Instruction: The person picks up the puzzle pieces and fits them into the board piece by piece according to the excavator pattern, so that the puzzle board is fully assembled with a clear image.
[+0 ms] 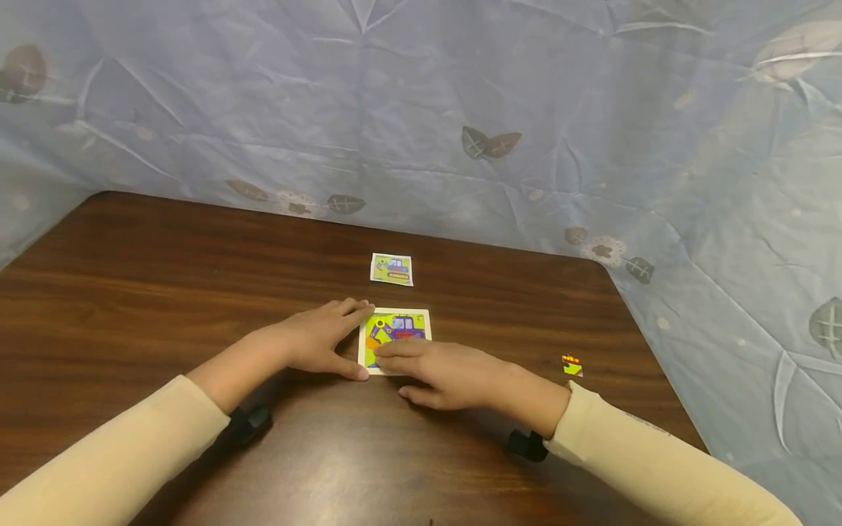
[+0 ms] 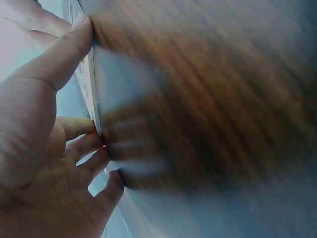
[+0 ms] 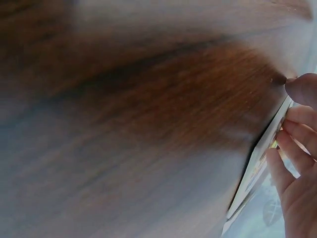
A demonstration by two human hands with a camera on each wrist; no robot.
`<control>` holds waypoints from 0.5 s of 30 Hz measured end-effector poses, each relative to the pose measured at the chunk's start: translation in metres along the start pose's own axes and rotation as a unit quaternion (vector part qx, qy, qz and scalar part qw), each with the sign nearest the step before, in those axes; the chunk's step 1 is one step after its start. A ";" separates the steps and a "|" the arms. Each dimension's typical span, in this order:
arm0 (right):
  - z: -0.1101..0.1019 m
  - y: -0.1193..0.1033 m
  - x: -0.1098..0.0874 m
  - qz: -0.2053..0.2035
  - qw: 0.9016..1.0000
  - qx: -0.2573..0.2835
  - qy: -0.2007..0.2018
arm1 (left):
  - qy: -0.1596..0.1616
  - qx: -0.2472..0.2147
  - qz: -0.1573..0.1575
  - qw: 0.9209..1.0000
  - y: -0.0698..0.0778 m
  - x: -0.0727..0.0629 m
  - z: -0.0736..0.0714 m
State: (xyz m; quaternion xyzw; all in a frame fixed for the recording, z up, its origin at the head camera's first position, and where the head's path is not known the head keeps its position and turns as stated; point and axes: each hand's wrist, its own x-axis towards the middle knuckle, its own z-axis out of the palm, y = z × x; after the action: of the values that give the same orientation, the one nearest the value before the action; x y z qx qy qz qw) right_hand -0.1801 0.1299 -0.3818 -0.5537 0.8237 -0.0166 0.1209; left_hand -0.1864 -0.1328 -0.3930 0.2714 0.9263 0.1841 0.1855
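Note:
A small square jigsaw puzzle (image 1: 395,324) with a white border lies flat on the table, showing a purple digger on yellow-green. My left hand (image 1: 322,340) rests at its left side, thumb at the near left corner and forefinger at the far left corner; in the left wrist view its spread fingers (image 2: 81,148) reach the board's edge. With its fingertips, my right hand (image 1: 454,372) presses on the picture's lower part and covers some of it. The right wrist view shows that hand's fingers (image 3: 292,144) extended over the board (image 3: 252,173).
Beyond the puzzle lies a small picture card (image 1: 392,269) with a similar digger. A loose jigsaw piece (image 1: 573,369), red and yellow-green, sits to the right, near the right forearm. A patterned pale cloth (image 1: 421,109) hangs behind the brown wooden table (image 1: 164,256).

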 end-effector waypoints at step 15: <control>0.001 -0.003 -0.004 0.011 1.000 0.000 -0.003 | 0.007 -0.009 0.006 1.000 -0.003 -0.001 0.002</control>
State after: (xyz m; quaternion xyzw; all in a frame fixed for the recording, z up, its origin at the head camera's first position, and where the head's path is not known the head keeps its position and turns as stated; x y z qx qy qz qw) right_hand -0.1761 0.1327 -0.3815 -0.5444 0.8295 -0.0136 0.1240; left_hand -0.1862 -0.1350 -0.3963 0.2739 0.9244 0.1953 0.1799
